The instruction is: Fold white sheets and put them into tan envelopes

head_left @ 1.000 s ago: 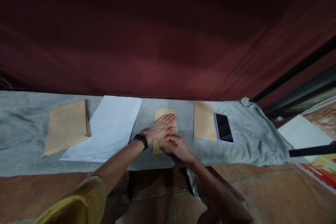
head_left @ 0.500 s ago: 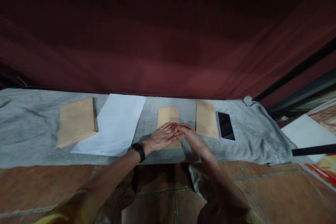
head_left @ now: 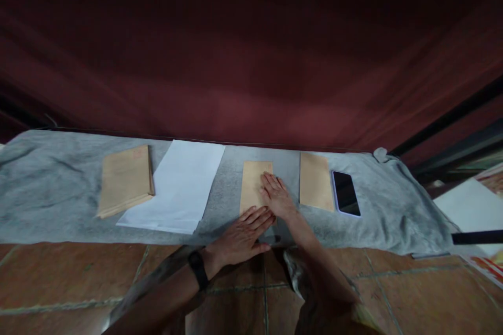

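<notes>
A brown paper envelope (head_left: 251, 183) lies on the grey cloth in front of me. My left hand (head_left: 242, 235), with a black band on its wrist, rests flat across the envelope's near end, fingers stretched out. On the envelope's right side my right hand (head_left: 277, 196) lies flat, fingers pointing away from me. Neither hand grips anything. Part of the envelope's near end is hidden under the hands. Just to the right lies a second brown envelope (head_left: 315, 180).
At left, a stack of brown envelopes (head_left: 124, 180) partly overlaps white paper sheets (head_left: 178, 183). A phone (head_left: 346, 192) lies right of the second envelope. The grey cloth (head_left: 396, 204) covers a narrow bench before a dark red curtain (head_left: 251, 78). Black bars stand at right.
My hands were one over the other on the envelope. They have parted: the left has slid toward me to the near end, the right lies flat farther up the right side.
</notes>
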### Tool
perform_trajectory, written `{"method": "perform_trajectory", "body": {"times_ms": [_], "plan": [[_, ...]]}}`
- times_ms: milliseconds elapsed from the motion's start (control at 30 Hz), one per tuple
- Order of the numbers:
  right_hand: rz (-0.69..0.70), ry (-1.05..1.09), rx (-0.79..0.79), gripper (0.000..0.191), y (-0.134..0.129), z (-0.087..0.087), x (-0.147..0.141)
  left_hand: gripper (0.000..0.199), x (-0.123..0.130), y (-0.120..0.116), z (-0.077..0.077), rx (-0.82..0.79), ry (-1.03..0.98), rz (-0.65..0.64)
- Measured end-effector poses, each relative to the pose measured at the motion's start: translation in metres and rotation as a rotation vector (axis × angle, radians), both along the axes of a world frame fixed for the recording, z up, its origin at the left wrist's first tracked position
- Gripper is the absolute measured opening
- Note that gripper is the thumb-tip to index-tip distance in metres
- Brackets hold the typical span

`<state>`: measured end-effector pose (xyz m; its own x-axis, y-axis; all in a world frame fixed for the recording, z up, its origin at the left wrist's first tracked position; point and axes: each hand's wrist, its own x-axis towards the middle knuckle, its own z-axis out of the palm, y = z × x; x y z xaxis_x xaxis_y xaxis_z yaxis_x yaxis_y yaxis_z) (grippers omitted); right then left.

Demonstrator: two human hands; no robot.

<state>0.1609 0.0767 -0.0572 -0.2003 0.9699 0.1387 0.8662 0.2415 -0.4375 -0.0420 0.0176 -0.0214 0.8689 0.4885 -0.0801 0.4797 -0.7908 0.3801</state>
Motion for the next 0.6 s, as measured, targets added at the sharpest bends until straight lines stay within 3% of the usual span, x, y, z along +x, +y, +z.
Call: {"method": "perform_trajectory", "body": {"times_ms": [167, 367, 600], "plan": [[-0.106, -0.096, 0.01, 0.061, 0.024, -0.005, -0.004, 0.075, -0.001, -0.004, 0.004, 0.001, -0.02, -0.018], [-0.178, -0.128, -0.013, 0.064, 0.041, -0.003, -0.006, 0.079, -0.008, -0.008, -0.009, 0.023, -0.085, -0.034], [-0.033, -0.162, 0.007, 0.066, 0.03, -0.003, -0.004, 0.08, -0.01, -0.009, -0.015, 0.005, -0.079, -0.037]]}}
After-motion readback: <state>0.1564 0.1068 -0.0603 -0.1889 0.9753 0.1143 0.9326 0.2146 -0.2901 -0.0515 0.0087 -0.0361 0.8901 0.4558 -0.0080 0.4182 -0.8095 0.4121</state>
